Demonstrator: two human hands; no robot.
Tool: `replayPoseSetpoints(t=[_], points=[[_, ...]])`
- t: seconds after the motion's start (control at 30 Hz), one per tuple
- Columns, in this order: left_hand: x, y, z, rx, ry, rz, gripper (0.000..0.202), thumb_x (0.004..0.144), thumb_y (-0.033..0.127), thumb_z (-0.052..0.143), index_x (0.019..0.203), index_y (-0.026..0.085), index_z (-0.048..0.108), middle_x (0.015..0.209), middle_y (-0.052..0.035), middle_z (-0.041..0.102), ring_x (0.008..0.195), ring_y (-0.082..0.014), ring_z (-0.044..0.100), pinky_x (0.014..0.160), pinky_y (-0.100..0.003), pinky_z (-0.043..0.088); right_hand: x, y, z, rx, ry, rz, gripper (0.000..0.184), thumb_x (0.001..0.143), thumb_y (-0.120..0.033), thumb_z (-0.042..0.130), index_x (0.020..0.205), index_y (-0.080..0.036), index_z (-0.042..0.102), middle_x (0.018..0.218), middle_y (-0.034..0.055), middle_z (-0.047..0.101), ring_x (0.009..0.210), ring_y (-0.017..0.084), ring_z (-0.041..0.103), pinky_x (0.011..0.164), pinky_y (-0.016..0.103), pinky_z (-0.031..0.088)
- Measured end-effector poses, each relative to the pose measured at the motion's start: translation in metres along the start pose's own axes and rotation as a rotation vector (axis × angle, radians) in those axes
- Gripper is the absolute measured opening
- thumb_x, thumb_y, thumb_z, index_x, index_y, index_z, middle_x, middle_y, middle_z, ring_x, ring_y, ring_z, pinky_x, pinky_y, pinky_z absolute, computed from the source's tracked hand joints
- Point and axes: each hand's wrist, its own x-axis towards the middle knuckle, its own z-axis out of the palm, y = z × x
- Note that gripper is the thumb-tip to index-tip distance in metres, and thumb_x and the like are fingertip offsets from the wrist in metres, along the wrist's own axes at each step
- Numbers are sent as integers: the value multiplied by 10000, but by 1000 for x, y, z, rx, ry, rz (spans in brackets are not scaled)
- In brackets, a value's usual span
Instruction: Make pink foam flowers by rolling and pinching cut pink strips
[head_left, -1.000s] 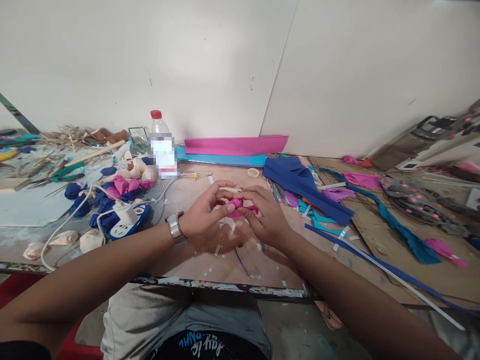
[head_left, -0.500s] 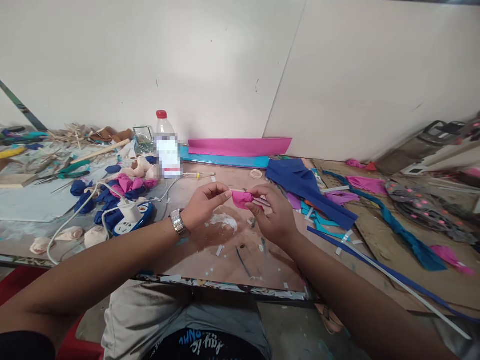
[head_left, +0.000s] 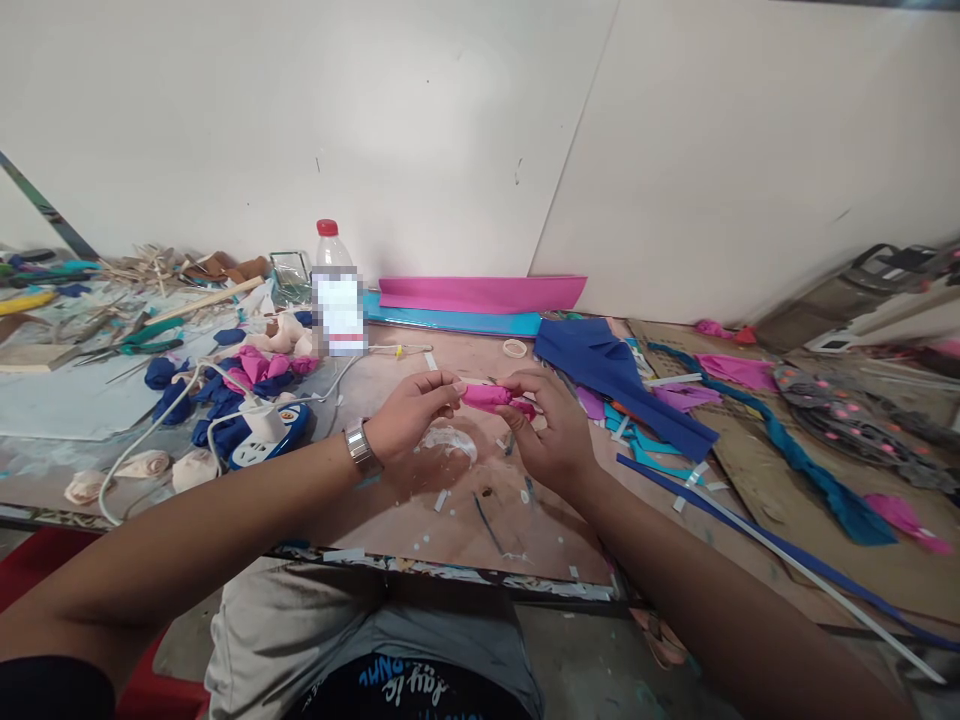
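Note:
A small pink fabric strip (head_left: 484, 397), gathered at its right end, stretches between my two hands above the table. My left hand (head_left: 414, 412) pinches its left end between thumb and fingers. At the gathered end, my right hand (head_left: 546, 425) is closed on the strip, with a little pink showing below its fingers. A ring of tape (head_left: 514, 348) lies on the table just beyond my right hand. Beneath my hands is a whitish dried smear (head_left: 450, 442) on the brown tabletop.
Left are a power strip (head_left: 270, 435) with a white cable, rolled blue and pink fabric pieces, pliers (head_left: 154, 340) and a bottle (head_left: 339, 300). A folded pink cloth (head_left: 480, 293) stands against the wall. Blue fabric (head_left: 622, 380), a teal strip (head_left: 787, 445) and cardboard lie right.
The pink strip is now pulled out longer and flatter between my hands, and more pink shows under my right fingers. My hands stay at nearly the same place.

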Motion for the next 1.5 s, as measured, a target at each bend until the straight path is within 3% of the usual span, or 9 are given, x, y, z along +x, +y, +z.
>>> replayPoseSetpoints(t=[0.17, 0.47, 0.6, 0.73, 0.9, 1.07, 1.23, 1.5], points=[[0, 0, 0, 12, -22, -20, 386, 760, 498, 821, 820, 142, 684, 745, 10, 578, 693, -93, 505, 683, -241, 407, 1, 1, -1, 1, 10, 42, 174, 995, -385, 586, 1081, -238, 622, 1018, 88, 675, 932, 253, 630, 819, 413, 516], [3, -2, -8, 282, -74, 113, 383, 846, 515, 743, 833, 146, 642, 710, 27, 523, 640, -90, 425, 615, -244, 334, 1, 3, 1, 27, 40, 91, 179, 998, -382, 582, 1058, -219, 624, 982, 69, 670, 875, 222, 627, 769, 366, 508], [0, 1, -7, 454, -31, 317, 333, 868, 459, 736, 1028, 175, 663, 976, -49, 645, 826, -144, 559, 744, -274, 454, 3, 3, -1, -7, -42, 55, 186, 986, -383, 615, 1067, -221, 657, 967, 63, 703, 854, 221, 639, 780, 373, 506], [-5, 4, -5, 563, -111, 419, 320, 899, 395, 717, 1147, 205, 651, 1197, -100, 663, 1073, -208, 614, 900, -327, 478, 3, 2, -1, -68, -125, -38, 198, 976, -356, 648, 1136, -252, 704, 1023, 65, 750, 936, 241, 679, 866, 413, 499], [-7, 3, -2, 577, -153, 404, 286, 899, 354, 724, 1138, 205, 673, 1171, -101, 706, 1063, -219, 649, 920, -350, 479, -1, 4, 2, -84, -129, -109, 221, 977, -345, 652, 1167, -272, 739, 1042, 72, 760, 962, 243, 697, 873, 424, 504], [-5, 2, -2, 449, -147, 378, 288, 908, 384, 718, 1121, 195, 677, 1138, -99, 703, 1013, -200, 660, 888, -330, 503, -1, 2, 1, -64, -112, -42, 239, 949, -384, 691, 1149, -256, 717, 1007, 69, 760, 940, 248, 693, 859, 419, 508], [-1, 0, -4, 256, -148, 316, 283, 877, 377, 761, 1043, 178, 646, 1007, -60, 712, 864, -144, 668, 793, -278, 517, 2, -1, -1, -29, -72, 24, 126, 932, -358, 713, 954, -235, 692, 884, 43, 751, 851, 230, 683, 810, 391, 504], [-1, -1, -2, 136, -186, 214, 327, 823, 399, 814, 997, 167, 664, 979, -62, 749, 869, -152, 690, 829, -296, 525, 1, -2, -1, 2, -61, 50, 109, 930, -344, 702, 911, -238, 683, 865, 37, 749, 828, 222, 679, 810, 392, 508]])
